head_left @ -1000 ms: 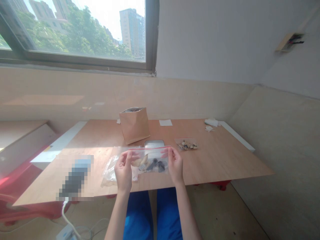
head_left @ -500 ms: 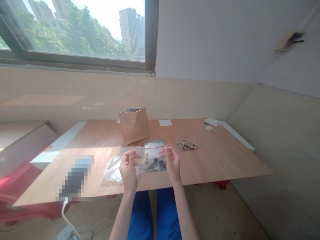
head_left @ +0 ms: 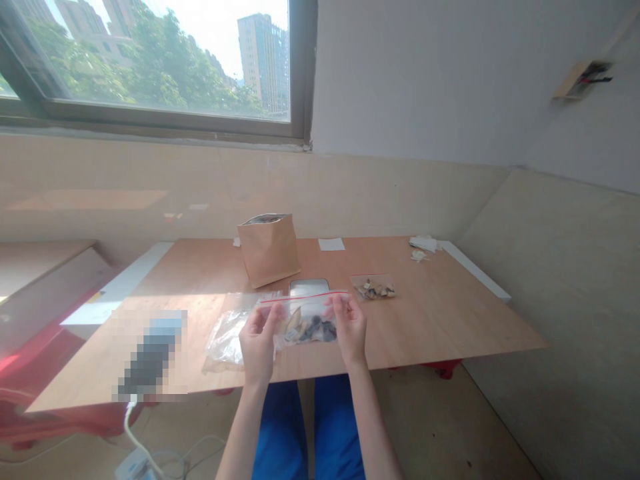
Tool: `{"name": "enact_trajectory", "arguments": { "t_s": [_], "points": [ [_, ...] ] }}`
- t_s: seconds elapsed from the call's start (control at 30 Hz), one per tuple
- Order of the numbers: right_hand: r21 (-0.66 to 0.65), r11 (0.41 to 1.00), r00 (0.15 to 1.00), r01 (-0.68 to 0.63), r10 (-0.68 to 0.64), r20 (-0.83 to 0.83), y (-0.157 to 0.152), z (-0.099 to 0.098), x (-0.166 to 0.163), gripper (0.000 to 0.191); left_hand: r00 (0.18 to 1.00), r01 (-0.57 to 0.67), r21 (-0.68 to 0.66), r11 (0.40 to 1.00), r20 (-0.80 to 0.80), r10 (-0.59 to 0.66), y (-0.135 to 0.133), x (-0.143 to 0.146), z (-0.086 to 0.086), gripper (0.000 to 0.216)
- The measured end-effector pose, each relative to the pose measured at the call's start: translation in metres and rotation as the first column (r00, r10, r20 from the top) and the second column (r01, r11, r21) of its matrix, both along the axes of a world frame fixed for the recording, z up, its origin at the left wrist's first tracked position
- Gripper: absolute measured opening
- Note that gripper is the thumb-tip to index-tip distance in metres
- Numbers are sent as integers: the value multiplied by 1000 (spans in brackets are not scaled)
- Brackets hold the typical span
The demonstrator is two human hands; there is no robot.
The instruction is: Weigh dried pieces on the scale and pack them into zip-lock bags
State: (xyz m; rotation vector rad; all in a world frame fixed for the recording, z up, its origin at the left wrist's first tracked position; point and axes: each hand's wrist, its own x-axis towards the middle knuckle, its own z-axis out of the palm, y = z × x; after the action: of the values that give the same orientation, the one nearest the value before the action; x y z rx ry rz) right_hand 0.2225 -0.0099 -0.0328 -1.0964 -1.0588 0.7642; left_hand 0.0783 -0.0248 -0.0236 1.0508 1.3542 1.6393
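Both my hands hold up a clear zip bag [head_left: 305, 319] with a red seal strip along its top, above the near edge of the wooden table [head_left: 440, 320]. Dark and tan pieces lie inside it. My left hand [head_left: 258, 340] pinches the bag's left side, fingers closed on the plastic. My right hand [head_left: 349, 325] pinches its right side the same way. A crumpled heap of clear bags [head_left: 225, 337] lies on the table just left of my left hand.
A brown paper pouch [head_left: 269, 249] stands upright mid-table, with a phone-like slab [head_left: 309, 287] in front of it. A small filled zip bag [head_left: 374, 288] lies to the right. White paper [head_left: 331, 245] and scraps [head_left: 423, 245] sit at the far edge.
My hands drew closer together along the bag, then shifted slightly right and up with it. Nothing else on the table moved.
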Motion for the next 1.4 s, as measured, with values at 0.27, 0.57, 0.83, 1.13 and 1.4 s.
{"name": "enact_trajectory", "arguments": {
  "t_s": [0.27, 0.57, 0.83, 1.13, 1.4],
  "points": [
    [2, 999, 999, -34, 35, -16, -1, 3, -1, 27, 998, -62, 8, 998, 9, 62, -1, 1, -2, 28],
    [-35, 985, 985, -169, 167, -37, -3, 1, 1, 28, 996, 81, -37, 996, 48, -79, 1, -3, -6, 32],
    [-70, 987, 990, -143, 142, -27, -2, -2, 4, 27, 995, 99, -77, 992, 18, -98, 0, -6, -4, 32],
    [-55, 994, 995, -99, 98, -28, -1, -2, 4, 24, 999, 40, -59, 997, 5, -40, -3, -8, 3, 31],
    [-73, 975, 975, -210, 203, -86, -4, 2, 4, 24, 996, 57, -81, 995, 66, -52, -1, -10, 0, 33]
  ]
}}
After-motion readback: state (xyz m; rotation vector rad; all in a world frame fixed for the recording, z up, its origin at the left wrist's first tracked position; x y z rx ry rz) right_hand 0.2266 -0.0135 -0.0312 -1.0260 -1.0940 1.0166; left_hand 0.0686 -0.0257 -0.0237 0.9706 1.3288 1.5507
